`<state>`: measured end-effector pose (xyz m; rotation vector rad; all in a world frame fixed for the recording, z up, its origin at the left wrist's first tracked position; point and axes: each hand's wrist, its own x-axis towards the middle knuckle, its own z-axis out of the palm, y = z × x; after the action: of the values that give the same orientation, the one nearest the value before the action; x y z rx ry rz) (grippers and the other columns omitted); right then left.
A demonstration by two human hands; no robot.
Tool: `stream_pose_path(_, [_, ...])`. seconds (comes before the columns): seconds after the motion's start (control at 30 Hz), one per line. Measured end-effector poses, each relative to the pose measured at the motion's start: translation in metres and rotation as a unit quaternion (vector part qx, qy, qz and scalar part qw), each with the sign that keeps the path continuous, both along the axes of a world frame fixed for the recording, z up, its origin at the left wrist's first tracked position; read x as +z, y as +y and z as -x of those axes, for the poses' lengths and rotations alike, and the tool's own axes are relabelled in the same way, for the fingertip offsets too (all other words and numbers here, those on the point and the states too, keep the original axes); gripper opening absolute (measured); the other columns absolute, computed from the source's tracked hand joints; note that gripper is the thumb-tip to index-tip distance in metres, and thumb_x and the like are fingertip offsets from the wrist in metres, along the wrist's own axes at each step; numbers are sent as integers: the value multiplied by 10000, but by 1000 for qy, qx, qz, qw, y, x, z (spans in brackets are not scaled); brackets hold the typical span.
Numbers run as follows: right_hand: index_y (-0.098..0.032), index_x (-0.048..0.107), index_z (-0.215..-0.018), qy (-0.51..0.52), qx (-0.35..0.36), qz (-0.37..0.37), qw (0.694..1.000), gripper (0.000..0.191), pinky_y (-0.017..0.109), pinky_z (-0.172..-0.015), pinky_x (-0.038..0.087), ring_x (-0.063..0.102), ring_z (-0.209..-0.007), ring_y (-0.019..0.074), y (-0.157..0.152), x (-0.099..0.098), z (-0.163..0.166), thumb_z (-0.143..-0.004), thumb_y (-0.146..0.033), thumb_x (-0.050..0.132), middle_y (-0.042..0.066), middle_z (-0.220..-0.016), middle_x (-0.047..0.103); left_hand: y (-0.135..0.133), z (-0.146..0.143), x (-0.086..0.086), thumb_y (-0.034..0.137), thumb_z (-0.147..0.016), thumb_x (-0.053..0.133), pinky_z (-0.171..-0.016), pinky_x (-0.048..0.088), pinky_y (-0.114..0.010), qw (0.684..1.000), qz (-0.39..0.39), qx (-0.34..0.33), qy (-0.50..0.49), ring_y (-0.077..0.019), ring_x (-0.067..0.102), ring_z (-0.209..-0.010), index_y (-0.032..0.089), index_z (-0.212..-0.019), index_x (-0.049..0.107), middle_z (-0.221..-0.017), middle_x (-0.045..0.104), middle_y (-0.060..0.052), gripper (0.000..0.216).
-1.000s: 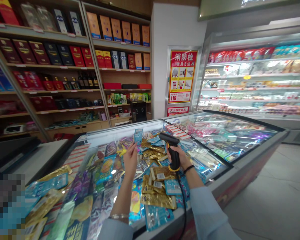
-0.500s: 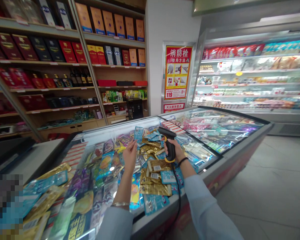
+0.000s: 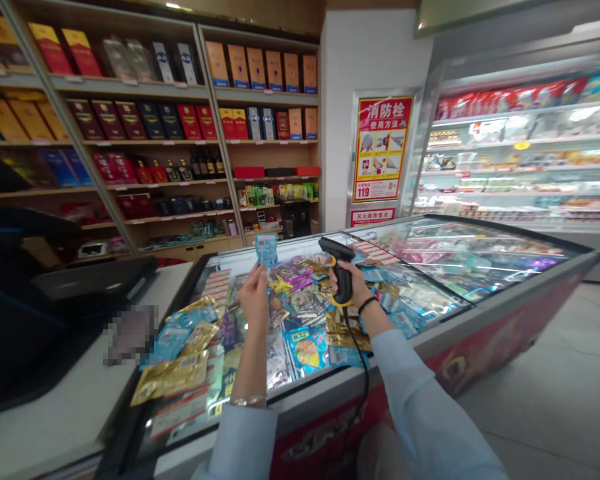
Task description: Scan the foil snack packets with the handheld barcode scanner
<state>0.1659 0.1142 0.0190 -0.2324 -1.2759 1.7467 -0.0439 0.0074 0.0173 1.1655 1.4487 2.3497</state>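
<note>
My left hand point(image 3: 255, 297) pinches a small blue packet point(image 3: 267, 249) by its lower edge and holds it upright above the glass lid of a chest freezer point(image 3: 480, 303). My right hand point(image 3: 351, 288) grips a black and yellow barcode scanner point(image 3: 339, 265) whose head points left toward the packet. A black cable point(image 3: 363, 387) hangs from the scanner's handle. Between and below both hands lie several gold, blue and purple snack packets point(image 3: 305, 313) spread over the glass.
A white counter point(image 3: 55, 427) with a dark till machine point(image 3: 35, 313) stands at the left. Wooden shelves of boxed goods point(image 3: 145, 120) fill the back wall. An open chiller point(image 3: 520, 160) runs along the right, and a red notice point(image 3: 381, 148) hangs on the white pillar.
The view has swung left and pulled back, bringing the counter and till into sight. My left hand has raised the blue packet slightly; the scanner stays aimed at it.
</note>
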Motion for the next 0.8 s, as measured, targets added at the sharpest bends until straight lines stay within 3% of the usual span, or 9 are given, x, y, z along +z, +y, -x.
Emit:
stream_pose_path(0.17, [-165,598,-903,-1,102,10,995,319,215,-343,365,476,-356,108,-44,7,80,-730,-433,607,-45,-513,543,-57,61,-11,341,-783,635,-1108,381,-430,997,-7,76,-29,-269,557,-1242,137,-1059,734,-1257,650,-132,357])
stream_pose_path(0.33, [-176,585,-839,-3,177,43,983,289,229,-359,394,478,-356,114,-86,-5,158,-717,-436,618,-45,-509,550,-110,122,-41,378,-776,631,-1073,424,-412,986,8,157,-58,-265,590,-1196,122,-1050,733,-1226,666,-141,388])
stream_pose_path(0.43, [-182,567,-773,-13,191,73,979,259,224,-362,374,483,-361,113,-104,-19,200,-735,-435,609,-35,-498,548,-133,148,-61,384,-800,571,-1042,452,-408,980,56,184,-58,-259,613,-1157,127,-1026,737,-1187,687,-128,380])
stream_pose_path(0.6, [-184,549,-684,-87,225,148,959,282,235,-360,362,465,-368,123,-126,-41,252,-782,-449,545,-14,-460,527,-152,178,-83,351,-790,536,-1007,463,-415,953,186,239,-2,-260,639,-1085,179,-967,742,-1078,728,-104,322])
stream_pose_path(0.7, [-178,571,-723,-103,241,167,950,270,233,-364,359,468,-378,118,-133,-53,270,-765,-444,590,-18,-489,547,-153,188,-89,300,-746,562,-976,471,-417,922,264,274,71,-275,654,-1002,173,-922,740,-1004,734,-121,281])
stream_pose_path(0.8, [-178,588,-781,-80,232,169,955,306,221,-357,340,472,-380,112,-139,-61,278,-751,-477,643,-37,-502,539,-152,187,-92,241,-755,526,-986,452,-413,883,302,318,164,-286,619,-1040,145,-948,733,-1053,700,-145,300])
